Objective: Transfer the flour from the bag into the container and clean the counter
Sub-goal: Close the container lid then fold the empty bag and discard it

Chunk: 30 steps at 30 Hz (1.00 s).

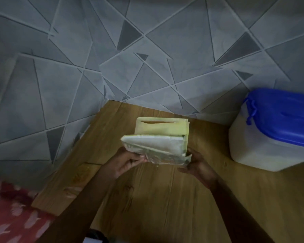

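Both hands, left hand (125,163) and right hand (197,165), pinch the folded flour bag (156,146) above the wooden bench (156,199), blue-lidded container (270,130) partly cut off at right.

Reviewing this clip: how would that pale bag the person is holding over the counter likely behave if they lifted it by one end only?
The bag would probably flop: its lower edge looks thin and crumpled where the left hand pinches it. It lies folded flat, so it seems nearly empty and light. The right hand cradles the other end, suggesting it needs support at both ends.
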Available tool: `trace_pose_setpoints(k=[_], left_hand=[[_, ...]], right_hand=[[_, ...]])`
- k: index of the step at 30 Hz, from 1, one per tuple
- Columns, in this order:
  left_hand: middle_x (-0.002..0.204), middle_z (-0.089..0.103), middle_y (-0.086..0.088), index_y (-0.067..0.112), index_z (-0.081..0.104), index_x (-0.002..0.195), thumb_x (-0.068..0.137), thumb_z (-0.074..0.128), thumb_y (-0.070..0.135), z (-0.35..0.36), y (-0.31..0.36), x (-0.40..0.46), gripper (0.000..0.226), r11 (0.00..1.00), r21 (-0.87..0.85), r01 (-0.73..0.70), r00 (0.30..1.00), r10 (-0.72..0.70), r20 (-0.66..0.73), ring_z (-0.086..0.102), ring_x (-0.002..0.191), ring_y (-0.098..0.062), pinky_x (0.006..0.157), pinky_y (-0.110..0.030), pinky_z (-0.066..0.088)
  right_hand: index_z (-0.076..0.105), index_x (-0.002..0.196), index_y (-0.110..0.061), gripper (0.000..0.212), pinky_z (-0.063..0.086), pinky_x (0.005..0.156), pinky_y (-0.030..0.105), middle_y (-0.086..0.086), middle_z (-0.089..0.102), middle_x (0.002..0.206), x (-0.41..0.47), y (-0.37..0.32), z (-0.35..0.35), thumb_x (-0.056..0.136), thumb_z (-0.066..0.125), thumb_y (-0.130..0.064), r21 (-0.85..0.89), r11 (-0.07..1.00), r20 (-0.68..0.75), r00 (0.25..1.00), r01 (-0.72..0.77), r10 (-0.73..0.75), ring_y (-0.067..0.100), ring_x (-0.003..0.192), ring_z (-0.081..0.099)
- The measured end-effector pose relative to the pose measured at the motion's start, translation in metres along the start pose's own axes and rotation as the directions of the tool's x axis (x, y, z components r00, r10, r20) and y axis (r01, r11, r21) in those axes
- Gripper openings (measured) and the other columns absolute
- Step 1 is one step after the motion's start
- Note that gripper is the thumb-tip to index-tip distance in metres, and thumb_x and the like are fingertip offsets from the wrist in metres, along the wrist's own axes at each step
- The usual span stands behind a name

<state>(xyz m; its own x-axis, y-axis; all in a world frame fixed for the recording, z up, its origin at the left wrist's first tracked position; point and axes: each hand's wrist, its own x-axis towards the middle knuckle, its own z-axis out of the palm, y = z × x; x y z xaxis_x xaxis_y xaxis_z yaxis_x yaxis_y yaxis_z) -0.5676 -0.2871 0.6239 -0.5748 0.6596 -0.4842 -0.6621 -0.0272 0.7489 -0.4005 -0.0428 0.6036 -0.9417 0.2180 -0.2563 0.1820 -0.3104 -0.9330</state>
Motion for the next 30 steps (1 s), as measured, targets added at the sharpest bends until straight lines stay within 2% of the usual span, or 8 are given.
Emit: trace_pose_setpoints(k=[2, 4, 7, 10, 14, 18, 26, 30], left_hand=[[0.118, 0.069, -0.028, -0.005, 0.059, 0.124, 0.083, 0.064, -0.018, 0.008, -0.003, -0.012, 0.043, 0.999, 0.027, -0.030, 0.999, 0.031, -0.011, 0.069, 0.109, -0.037, 0.088, -0.036, 0.060], [0.120, 0.068, -0.028, -0.005, 0.062, 0.123, 0.083, 0.069, -0.012, 0.016, -0.008, -0.022, 0.041, 0.999, 0.030, -0.027, 0.998, 0.029, -0.061, 0.070, 0.109, -0.036, 0.086, -0.036, 0.061], [0.115, 0.074, -0.016, 0.008, 0.065, 0.123, 0.081, 0.081, 0.012, 0.031, -0.018, -0.041, 0.045, 0.974, 0.222, 0.037, 0.985, 0.002, -0.173, 0.073, 0.104, -0.031, 0.088, -0.042, 0.061], [0.107, 0.078, 0.002, 0.025, 0.070, 0.115, 0.075, 0.088, 0.031, 0.043, -0.026, -0.063, 0.045, 0.883, 0.465, 0.060, 0.948, 0.095, -0.304, 0.075, 0.094, -0.015, 0.074, -0.034, 0.063], [0.120, 0.073, -0.011, 0.010, 0.067, 0.124, 0.085, 0.076, 0.008, 0.049, -0.031, -0.086, 0.041, 0.939, 0.294, -0.178, 0.958, 0.233, -0.166, 0.071, 0.109, -0.029, 0.092, -0.046, 0.058], [0.115, 0.074, -0.011, 0.012, 0.067, 0.120, 0.080, 0.078, 0.003, 0.041, -0.045, -0.116, 0.042, 0.897, 0.365, -0.249, 0.904, 0.350, -0.244, 0.071, 0.106, -0.034, 0.089, -0.054, 0.058], [0.118, 0.073, -0.010, 0.010, 0.064, 0.124, 0.081, 0.080, 0.005, -0.001, -0.077, -0.187, 0.047, 0.827, 0.458, -0.327, 0.786, 0.507, -0.354, 0.071, 0.108, -0.030, 0.091, -0.053, 0.057], [0.117, 0.074, -0.004, 0.010, 0.063, 0.124, 0.081, 0.078, 0.003, -0.030, -0.093, -0.228, 0.046, 0.791, 0.506, -0.344, 0.703, 0.574, -0.420, 0.071, 0.108, -0.021, 0.088, -0.037, 0.060]], right_hand=[[0.060, 0.130, -0.015, 0.064, 0.053, 0.081, 0.049, 0.015, 0.066, 0.124, -0.004, -0.007, -0.005, 0.071, 0.073, 0.005, -0.183, 0.979, 0.062, 0.995, 0.085, -0.075, 0.038, 0.116, 0.062], [0.056, 0.133, -0.011, 0.074, 0.057, 0.081, 0.045, 0.012, 0.067, 0.125, -0.008, -0.018, -0.003, 0.067, 0.077, 0.016, -0.191, 0.978, 0.085, 0.994, 0.087, -0.072, 0.033, 0.116, 0.064], [0.056, 0.132, -0.006, 0.069, 0.059, 0.086, 0.038, 0.009, 0.070, 0.123, -0.015, -0.029, 0.006, 0.070, 0.084, 0.010, -0.226, 0.961, 0.084, 0.986, 0.158, -0.142, 0.025, 0.114, 0.067], [0.064, 0.123, -0.007, 0.050, 0.059, 0.087, 0.033, 0.003, 0.075, 0.115, -0.019, -0.028, 0.010, 0.077, 0.081, 0.004, -0.254, 0.946, 0.045, 0.980, 0.199, -0.194, 0.020, 0.107, 0.071], [0.067, 0.117, -0.004, 0.041, 0.059, 0.086, 0.034, 0.006, 0.075, 0.112, -0.025, -0.016, 0.004, 0.079, 0.076, 0.009, -0.212, 0.960, 0.092, 0.981, 0.185, -0.169, 0.024, 0.104, 0.072], [0.068, 0.115, -0.002, 0.042, 0.058, 0.091, 0.044, 0.010, 0.075, 0.111, -0.027, -0.009, 0.014, 0.076, 0.079, 0.009, -0.258, 0.953, 0.211, 0.972, 0.156, -0.102, 0.027, 0.104, 0.072], [0.063, 0.123, -0.005, 0.045, 0.059, 0.084, 0.032, 0.005, 0.075, 0.113, -0.027, -0.001, 0.080, 0.081, 0.075, 0.004, -0.225, 0.968, 0.393, 0.920, 0.107, -0.010, 0.021, 0.105, 0.071], [0.063, 0.124, -0.013, 0.055, 0.059, 0.083, 0.034, 0.002, 0.075, 0.112, -0.031, 0.014, 0.128, 0.076, 0.079, 0.010, -0.291, 0.935, 0.443, 0.894, 0.204, -0.057, 0.019, 0.104, 0.070]])
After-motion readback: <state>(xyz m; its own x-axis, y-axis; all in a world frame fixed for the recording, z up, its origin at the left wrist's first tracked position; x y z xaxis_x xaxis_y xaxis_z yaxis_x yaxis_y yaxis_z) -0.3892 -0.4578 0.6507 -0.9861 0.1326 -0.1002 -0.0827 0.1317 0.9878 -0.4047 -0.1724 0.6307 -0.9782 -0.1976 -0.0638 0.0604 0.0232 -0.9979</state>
